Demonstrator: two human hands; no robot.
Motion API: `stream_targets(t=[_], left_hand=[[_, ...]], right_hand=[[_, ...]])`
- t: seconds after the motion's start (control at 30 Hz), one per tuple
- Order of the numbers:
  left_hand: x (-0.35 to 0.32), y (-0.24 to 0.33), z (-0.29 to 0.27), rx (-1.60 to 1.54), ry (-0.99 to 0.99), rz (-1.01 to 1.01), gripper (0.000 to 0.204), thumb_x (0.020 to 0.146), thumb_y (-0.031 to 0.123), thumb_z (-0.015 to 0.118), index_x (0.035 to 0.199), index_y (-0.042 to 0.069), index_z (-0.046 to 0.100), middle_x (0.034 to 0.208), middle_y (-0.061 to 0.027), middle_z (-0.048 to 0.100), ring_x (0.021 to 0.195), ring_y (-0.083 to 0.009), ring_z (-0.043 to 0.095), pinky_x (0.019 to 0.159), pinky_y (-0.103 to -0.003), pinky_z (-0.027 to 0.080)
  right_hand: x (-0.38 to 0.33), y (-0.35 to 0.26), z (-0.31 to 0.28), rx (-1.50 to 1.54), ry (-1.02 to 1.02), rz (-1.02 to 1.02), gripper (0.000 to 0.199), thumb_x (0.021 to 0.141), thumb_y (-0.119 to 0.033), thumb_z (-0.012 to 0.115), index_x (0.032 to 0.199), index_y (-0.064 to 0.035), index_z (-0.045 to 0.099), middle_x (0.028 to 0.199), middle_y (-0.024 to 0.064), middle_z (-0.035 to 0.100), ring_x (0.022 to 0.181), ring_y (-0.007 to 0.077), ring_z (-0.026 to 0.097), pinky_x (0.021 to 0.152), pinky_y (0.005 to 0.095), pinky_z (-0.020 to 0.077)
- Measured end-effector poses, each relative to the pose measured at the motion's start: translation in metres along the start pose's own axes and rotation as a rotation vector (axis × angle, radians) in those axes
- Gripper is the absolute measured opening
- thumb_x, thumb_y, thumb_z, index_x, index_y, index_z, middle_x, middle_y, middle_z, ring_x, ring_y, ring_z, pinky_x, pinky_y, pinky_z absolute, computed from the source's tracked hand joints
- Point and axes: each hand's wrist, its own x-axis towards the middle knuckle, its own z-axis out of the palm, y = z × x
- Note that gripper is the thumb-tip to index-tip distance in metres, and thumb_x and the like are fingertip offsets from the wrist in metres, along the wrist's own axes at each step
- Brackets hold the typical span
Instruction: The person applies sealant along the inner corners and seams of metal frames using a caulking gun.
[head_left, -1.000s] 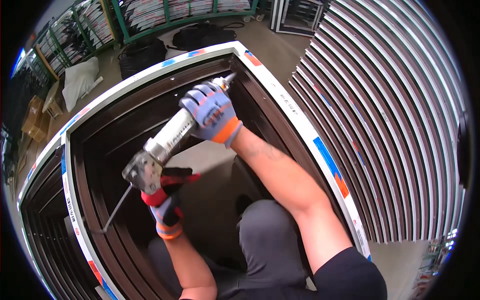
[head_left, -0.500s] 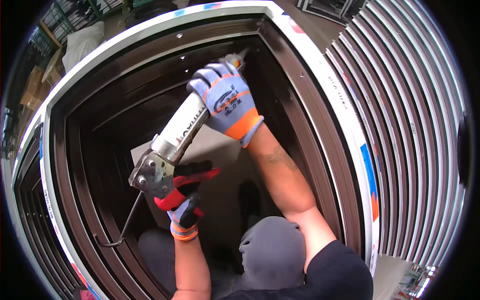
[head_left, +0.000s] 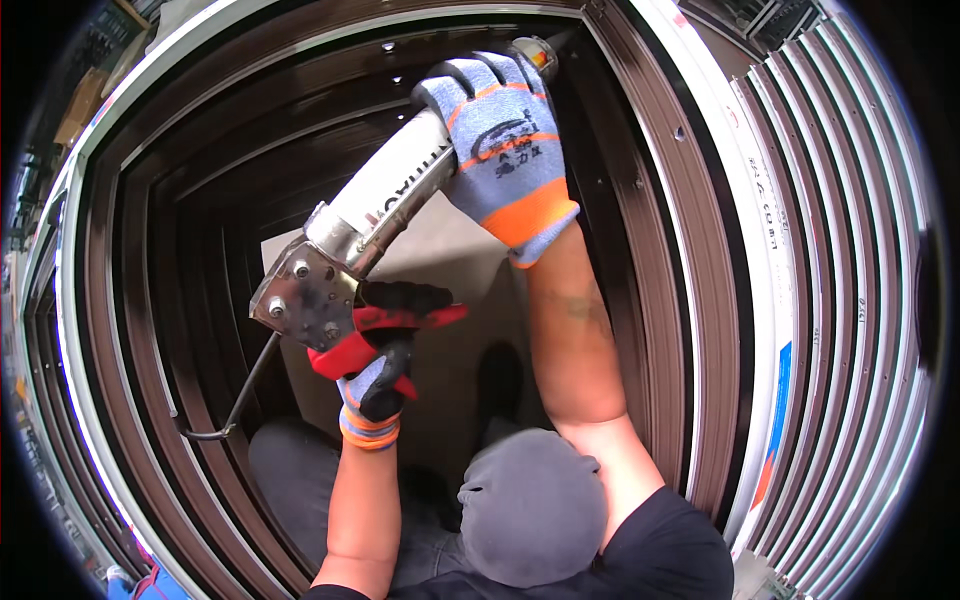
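A caulking gun point(head_left: 305, 290) lies slantwise across the opening of a dark brown frame point(head_left: 330, 60). Its barrel carries a white sealant pack point(head_left: 395, 190), and its front end points toward the frame's far right corner. My right hand point(head_left: 505, 150), in a grey-blue and orange glove, is wrapped over the front of the barrel. My left hand point(head_left: 372, 390), gloved alike, grips the red and black handle from below. A bent metal rod point(head_left: 250, 385) sticks out behind the gun. The nozzle's tip is too blurred and dark to make out where it touches.
Several brown frames are stacked beneath the top one, with a pale floor point(head_left: 430, 250) inside the opening. White edging point(head_left: 690, 90) runs around the stack. Many long profiles point(head_left: 840, 300) lie side by side at the right. Rounded grey cloth point(head_left: 535, 505) fills the lower middle.
The view has shifted over the frames. Both hands have moved the gun farther up and right, its front end nearer the frame's far right corner. Both grips are unchanged.
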Motion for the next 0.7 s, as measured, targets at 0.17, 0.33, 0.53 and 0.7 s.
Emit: stream_targets(t=[0.17,0.33,0.53,0.7], left_hand=[[-0.010,-0.001,-0.005,-0.127,0.068,-0.044,0.052,0.078,0.006,0.068,0.126,-0.007,0.053,0.121,-0.0187,0.061,0.111,-0.0314,0.060,0.101,-0.045,0.046],[-0.012,-0.002,-0.004,-0.101,0.120,-0.055,0.048,0.078,0.006,0.068,0.122,-0.007,0.056,0.118,-0.0185,0.063,0.109,-0.0310,0.061,0.099,-0.043,0.047],[-0.005,-0.003,0.007,-0.131,0.105,-0.062,0.043,0.076,0.005,0.068,0.116,-0.007,0.060,0.113,-0.0176,0.065,0.102,-0.0285,0.063,0.093,-0.039,0.049],[-0.012,0.003,0.002,-0.018,0.125,-0.145,0.052,0.078,0.007,0.065,0.127,-0.003,0.051,0.116,-0.0201,0.060,0.112,-0.0389,0.058,0.102,-0.054,0.043]], right_hand=[[0.000,-0.006,0.005,0.021,0.103,-0.010,0.040,0.066,-0.013,0.071,0.106,-0.0143,0.064,0.111,0.0098,0.061,0.108,0.0307,0.057,0.099,0.0452,0.0425],[0.003,-0.007,0.005,0.069,0.131,-0.030,0.044,0.064,-0.010,0.072,0.106,-0.0131,0.064,0.111,0.0101,0.061,0.107,0.0312,0.058,0.099,0.0454,0.0423],[0.003,0.002,-0.002,0.029,0.126,-0.028,0.046,0.062,-0.011,0.074,0.107,-0.0122,0.064,0.111,0.0113,0.061,0.110,0.0328,0.057,0.101,0.0463,0.0415],[0.001,-0.001,0.006,0.065,0.144,-0.040,0.047,0.061,-0.013,0.076,0.107,-0.0118,0.064,0.112,0.0123,0.061,0.112,0.0334,0.056,0.101,0.0463,0.0419]])
